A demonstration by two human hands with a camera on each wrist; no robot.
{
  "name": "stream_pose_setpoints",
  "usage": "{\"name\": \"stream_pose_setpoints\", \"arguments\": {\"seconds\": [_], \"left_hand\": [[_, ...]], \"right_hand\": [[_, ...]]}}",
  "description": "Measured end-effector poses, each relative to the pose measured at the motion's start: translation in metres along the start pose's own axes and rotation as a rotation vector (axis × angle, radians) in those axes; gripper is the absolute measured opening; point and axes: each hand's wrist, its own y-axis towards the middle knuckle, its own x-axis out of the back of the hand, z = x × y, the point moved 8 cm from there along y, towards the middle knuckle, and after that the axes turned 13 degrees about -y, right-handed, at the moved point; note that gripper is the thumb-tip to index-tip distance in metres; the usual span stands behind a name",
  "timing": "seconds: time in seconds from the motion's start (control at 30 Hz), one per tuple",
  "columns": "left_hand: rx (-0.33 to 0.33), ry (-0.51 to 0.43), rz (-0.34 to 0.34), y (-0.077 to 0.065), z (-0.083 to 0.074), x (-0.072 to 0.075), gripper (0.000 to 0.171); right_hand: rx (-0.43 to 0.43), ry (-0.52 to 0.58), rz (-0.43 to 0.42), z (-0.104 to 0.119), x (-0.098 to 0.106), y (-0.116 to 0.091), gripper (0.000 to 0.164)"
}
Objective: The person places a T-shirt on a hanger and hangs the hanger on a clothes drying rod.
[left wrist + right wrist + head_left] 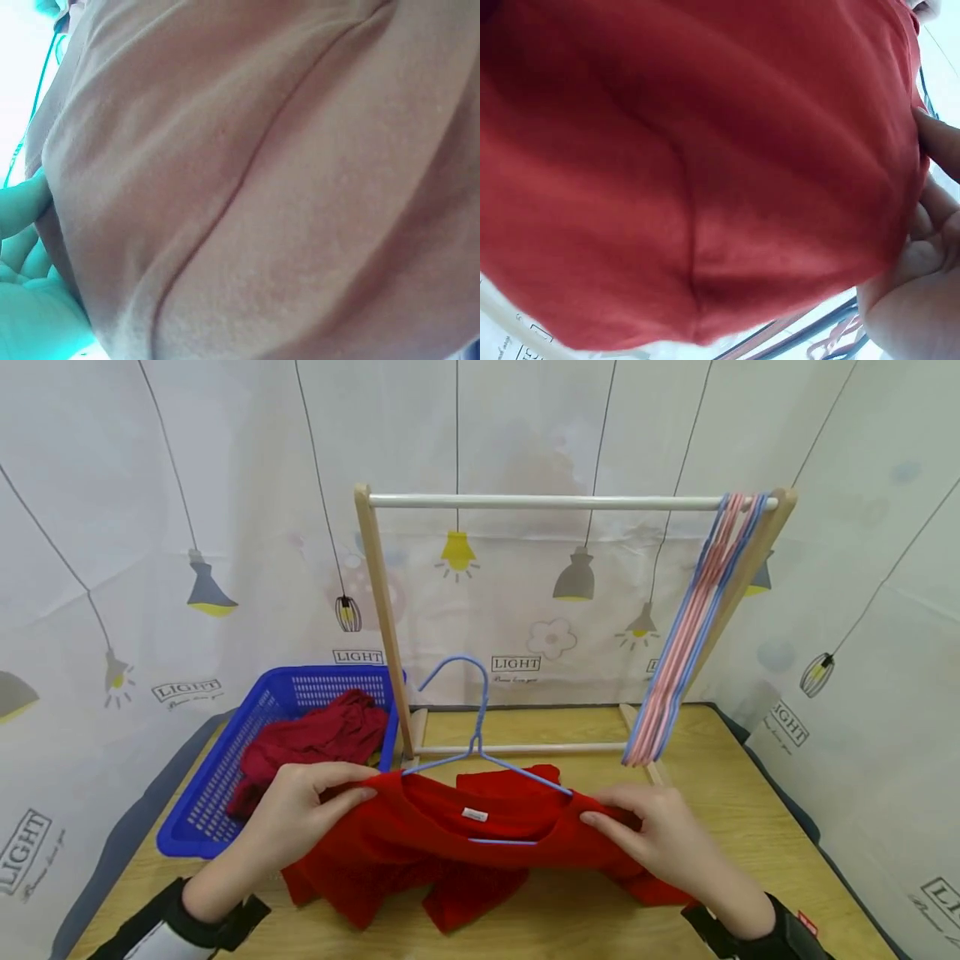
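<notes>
A red long-sleeved shirt (480,852) is spread over a blue clothes hanger (480,718), whose hook stands up out of the neckline. Its white label shows inside the collar. With thumb and fingers my left hand (303,810) pinches the left shoulder of the shirt. The right shoulder is pinched by my right hand (660,831). Most of the hanger's arms are hidden in the cloth. In the left wrist view the shirt (247,180) fills the picture, oddly tinted, beside the left hand (34,277). Red cloth (705,180) likewise fills the right wrist view.
Behind the shirt stands a wooden rack with a white rail (547,502). Several blue and pink hangers (693,635) hang at its right end. At the left, a blue plastic basket (202,802) holds dark red clothes (322,739). All stand on a wooden table (750,827).
</notes>
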Motion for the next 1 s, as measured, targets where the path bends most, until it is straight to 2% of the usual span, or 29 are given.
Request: {"name": "stream_pose_setpoints", "arguments": {"seconds": [0.1,0.3,0.47,0.63,0.83,1.0], "left_hand": [[0.012,0.015,-0.009,-0.003,0.002,0.0,0.024],[0.017,0.057,-0.004,-0.002,0.003,0.005,0.024],[0.102,0.117,-0.003,-0.001,0.011,0.009,0.022],[0.187,0.165,-0.048,0.0,0.016,0.015,0.022],[0.262,0.172,-0.074,-0.001,0.018,0.017,0.02],[0.294,0.176,-0.079,-0.004,0.02,0.013,0.028]], "right_hand": [[-0.016,0.047,0.0,0.001,-0.001,0.0,0.016],[-0.013,0.096,-0.111,-0.002,0.009,0.0,0.021],[0.004,0.102,-0.222,-0.007,0.021,-0.002,0.025],[0.001,0.093,-0.302,-0.009,0.036,-0.005,0.03],[0.003,0.05,-0.37,-0.007,0.055,-0.008,0.037],[-0.022,-0.021,-0.388,-0.006,0.067,-0.013,0.035]]}}
